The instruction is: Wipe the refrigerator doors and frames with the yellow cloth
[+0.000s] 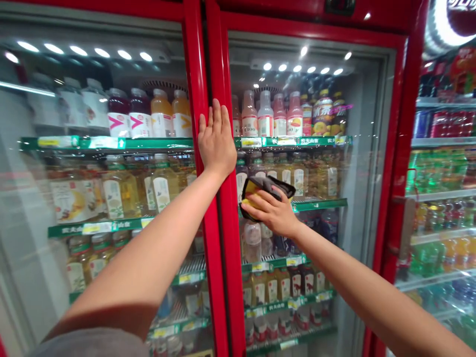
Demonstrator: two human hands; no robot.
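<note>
My left hand (216, 141) lies flat with its fingers up, against the red centre frame (213, 208) of a glass-door drinks cooler, and it holds nothing. My right hand (269, 210) presses a folded black-and-yellow cloth (262, 194) against the glass of the right door (327, 168). The cloth bunches under my palm and fingers, and part of its yellow side shows at the left. Behind that glass stand rows of bottled drinks.
Green-edged shelves of bottled drinks (122, 196) fill both doors. A second cooler with a metal door handle (406, 233) and more bottles stands at the right. A grey sleeve (89, 344) shows at the bottom left.
</note>
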